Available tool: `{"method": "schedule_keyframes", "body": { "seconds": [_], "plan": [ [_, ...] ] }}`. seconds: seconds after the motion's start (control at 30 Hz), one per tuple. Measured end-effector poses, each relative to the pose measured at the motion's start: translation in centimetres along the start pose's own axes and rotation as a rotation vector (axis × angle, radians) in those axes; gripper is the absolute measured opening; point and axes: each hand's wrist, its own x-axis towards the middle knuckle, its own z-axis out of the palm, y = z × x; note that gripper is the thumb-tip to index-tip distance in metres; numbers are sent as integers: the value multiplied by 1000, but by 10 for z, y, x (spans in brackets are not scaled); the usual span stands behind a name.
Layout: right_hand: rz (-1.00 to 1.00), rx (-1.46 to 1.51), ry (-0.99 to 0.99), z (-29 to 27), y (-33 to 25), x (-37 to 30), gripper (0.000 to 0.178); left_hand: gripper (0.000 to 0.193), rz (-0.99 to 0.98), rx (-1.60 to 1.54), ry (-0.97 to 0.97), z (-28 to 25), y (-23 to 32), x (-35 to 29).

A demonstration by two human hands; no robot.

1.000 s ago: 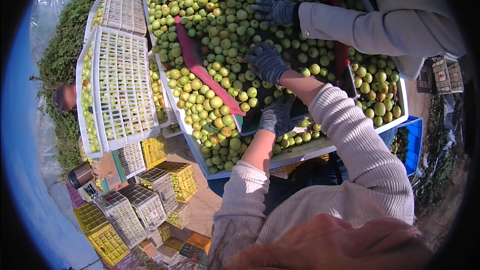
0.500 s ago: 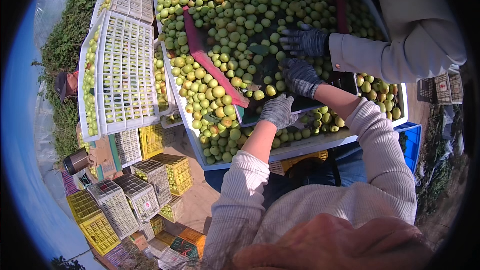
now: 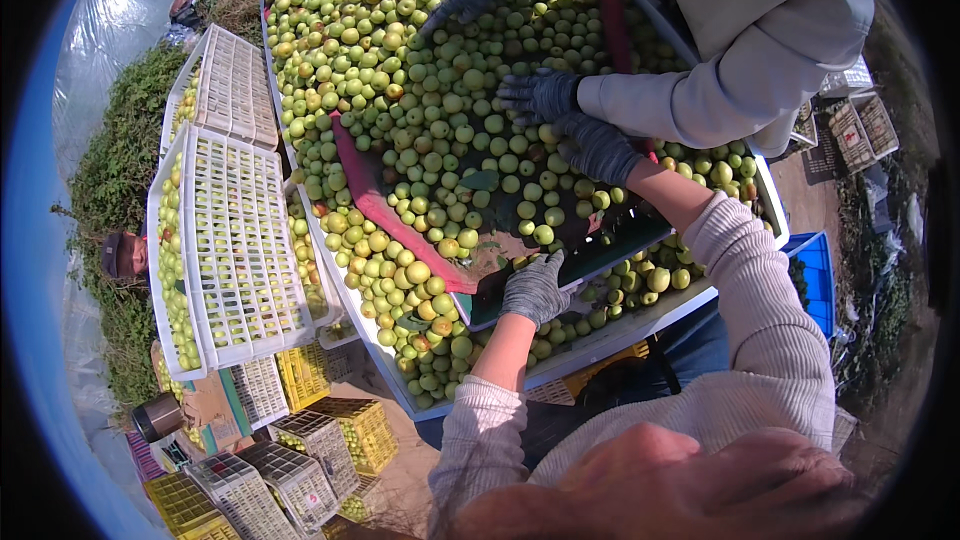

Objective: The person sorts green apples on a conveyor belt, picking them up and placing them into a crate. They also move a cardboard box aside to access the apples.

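Note:
Small round green-yellow fruit [image 3: 440, 130], jujube-like, lies heaped over a large sorting table. At its near end is a dark sloping board [image 3: 610, 232] with a pale front edge. My left hand [image 3: 537, 292], in a grey knit glove, rests at that front edge, fingers extended and thumb apart, beside a few fruits. Farther right, my right hand [image 3: 600, 148], gloved alike, reaches over the board with its fingers stretched out among the fruit. It lies right next to a co-worker's gloved hand [image 3: 540, 96]; their other hand [image 3: 462, 6] is in the heap farther back.
A red padded strip [image 3: 385, 215] borders the board's left side. A white trough rim [image 3: 620, 325] runs along the near edge, with fruit inside. White crates [image 3: 248, 240] of fruit stand at left, yellow crates [image 3: 360, 435] below. A blue bin [image 3: 812, 280] is at right.
The view has shifted, so the table sits lower and farther left. More fruit lies on the board near my hands. My right hand has moved away from my left, and the co-worker's second hand shows.

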Motion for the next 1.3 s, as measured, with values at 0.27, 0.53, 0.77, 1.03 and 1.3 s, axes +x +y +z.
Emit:
{"method": "schedule_keyframes", "body": {
  "seconds": [0.27, 0.53, 0.77, 1.03, 1.3],
  "plan": [
    [-80, -212, -127, 11, -2, -28, 84, 77, 42, -38, 81, 3, -1, 0],
    [-266, -427, -276, 58, -39, -50, 51, 76, -4, 12, 21, 6, 0, 1],
    [-10, -34, -256, 80, -70, 43, 39, 75, -17, -29, -64, 6, -5, 7],
    [-197, -292, -346, 130, -118, 33, 51, 70, 73, -179, 93, -3, 2, 5],
    [-359, -393, -436, 101, -79, -36, 45, 58, -33, 48, -104, -7, 4, 4]
  ]
}}
